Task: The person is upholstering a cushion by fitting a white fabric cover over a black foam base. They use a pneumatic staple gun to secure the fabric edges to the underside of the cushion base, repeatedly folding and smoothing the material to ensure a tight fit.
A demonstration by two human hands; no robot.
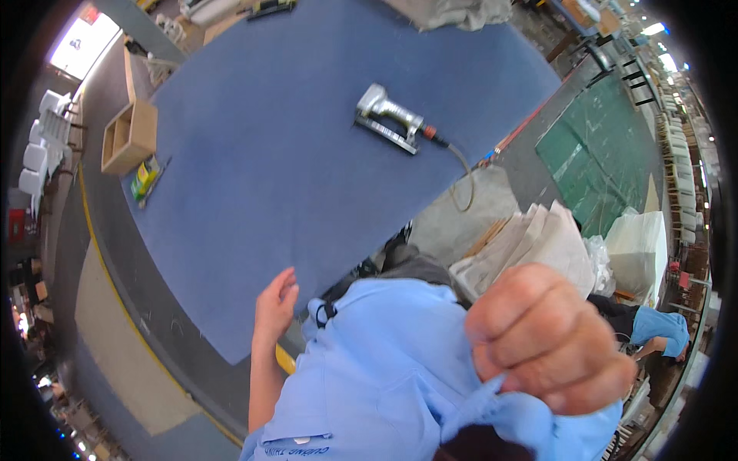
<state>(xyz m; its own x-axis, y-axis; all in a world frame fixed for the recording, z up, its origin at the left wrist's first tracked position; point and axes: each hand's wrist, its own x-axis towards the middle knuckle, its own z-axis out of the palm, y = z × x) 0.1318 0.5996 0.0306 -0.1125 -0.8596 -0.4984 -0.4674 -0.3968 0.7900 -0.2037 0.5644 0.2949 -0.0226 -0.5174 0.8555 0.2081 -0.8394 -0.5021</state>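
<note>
My right hand [550,338] is closed in a fist close to the camera, at the lower right. A peak of my light blue shirt [384,369] rises to its curled fingers, and they appear to pinch it. My left hand [277,303] hangs at the near edge of a blue-covered table [261,154], its fingers loosely bent and apart with nothing in them. Farther off on the table lies a silver pneumatic staple gun [390,117], its hose [465,173] running off the right edge. Neither hand touches it.
At the table's left edge are an open wooden box [131,138] and a small yellow-green package [144,180]. Pale folded cloth [530,242] is stacked to the right. Past it, a person in blue [661,326] bends over. White chairs [46,146] stand far left.
</note>
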